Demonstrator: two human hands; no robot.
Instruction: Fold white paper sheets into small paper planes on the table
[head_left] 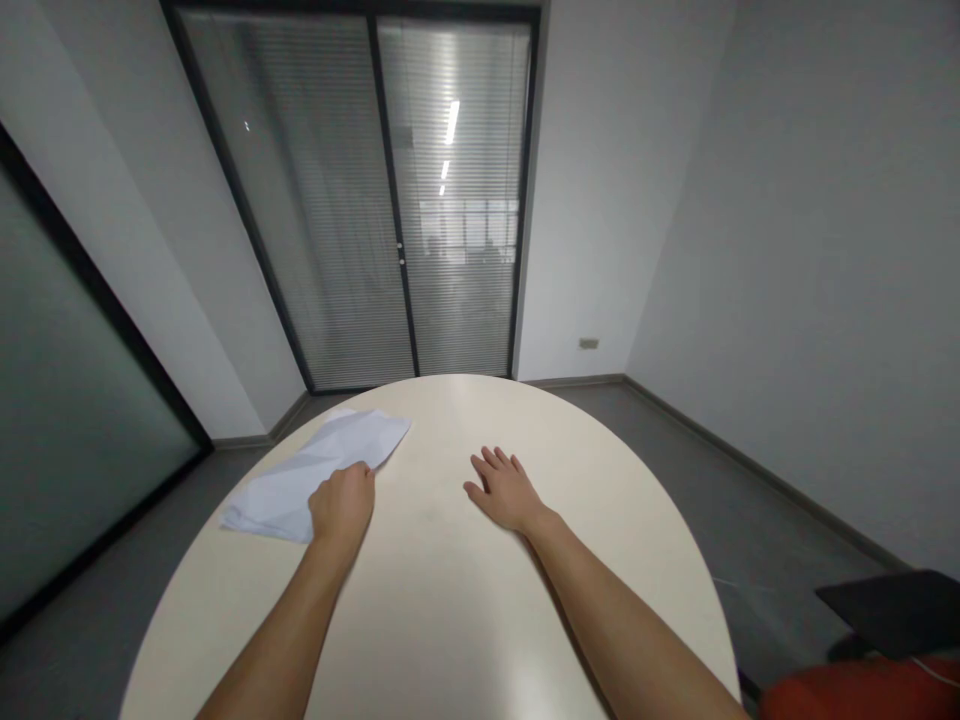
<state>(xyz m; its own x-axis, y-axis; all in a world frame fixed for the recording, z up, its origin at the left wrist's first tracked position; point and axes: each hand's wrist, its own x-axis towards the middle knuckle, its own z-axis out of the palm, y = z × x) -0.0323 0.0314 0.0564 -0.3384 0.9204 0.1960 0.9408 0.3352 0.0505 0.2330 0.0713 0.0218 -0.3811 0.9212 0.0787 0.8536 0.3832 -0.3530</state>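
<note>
A creased, pale white sheet (307,475), paper or thin cloth, lies on the left part of the round table. My left hand (343,502) is closed in a fist over the sheet's right edge and seems to grip it; the palm side and whatever is inside the fingers are hidden. To the right, my right hand (504,490) rests palm down on the tabletop, fingers stretched out and slightly spread. It holds nothing and is apart from the sheet.
The round cream table (435,600) has its curved far edge near a glass partition with blinds (457,300). A red seat (847,692) and a dark flat panel (892,605) stand at the lower right. Grey floor surrounds the table.
</note>
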